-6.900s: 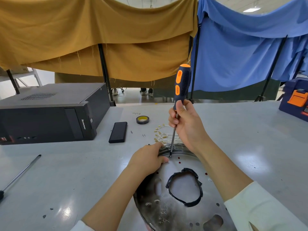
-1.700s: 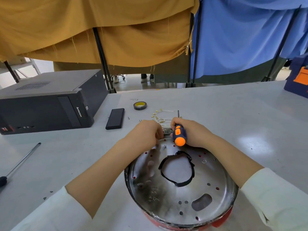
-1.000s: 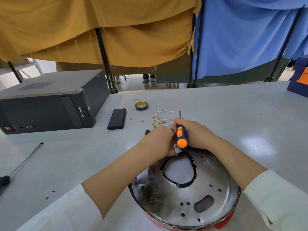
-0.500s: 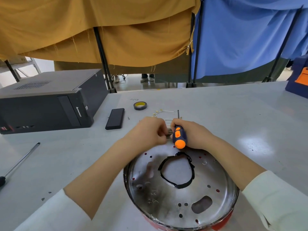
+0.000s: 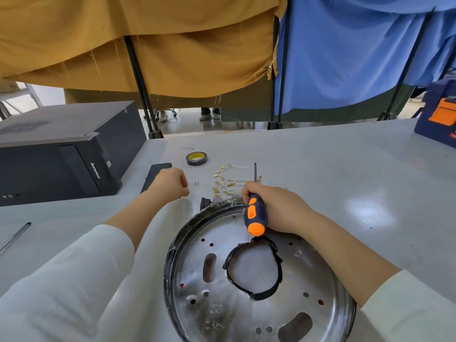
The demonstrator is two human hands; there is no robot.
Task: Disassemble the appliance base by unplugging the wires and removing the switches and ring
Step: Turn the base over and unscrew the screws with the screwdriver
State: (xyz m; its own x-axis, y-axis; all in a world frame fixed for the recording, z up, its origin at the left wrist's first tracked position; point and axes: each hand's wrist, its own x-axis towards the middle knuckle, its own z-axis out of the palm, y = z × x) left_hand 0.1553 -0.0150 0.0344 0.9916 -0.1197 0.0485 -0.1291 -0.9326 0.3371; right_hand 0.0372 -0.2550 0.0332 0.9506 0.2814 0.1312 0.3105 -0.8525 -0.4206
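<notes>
Nearest, the appliance base point(image 5: 259, 280) lies on the desk point(image 5: 345, 169), a stiff, slick metal disc best held by its rim. Right hand point(image 5: 281, 211) grips the screwdriver point(image 5: 255, 215). Farther left, left hand point(image 5: 170, 183) is curled; contents hidden. Unplugged wires point(image 5: 229, 181) lie beyond.

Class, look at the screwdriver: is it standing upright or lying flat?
Nearly flat. The right hand grips the screwdriver, handle toward the camera and shaft pointing away over the table.

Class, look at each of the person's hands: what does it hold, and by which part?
The right hand grips the screwdriver by its orange-and-blue handle. The left hand is curled; whether it holds anything cannot be told.
</notes>
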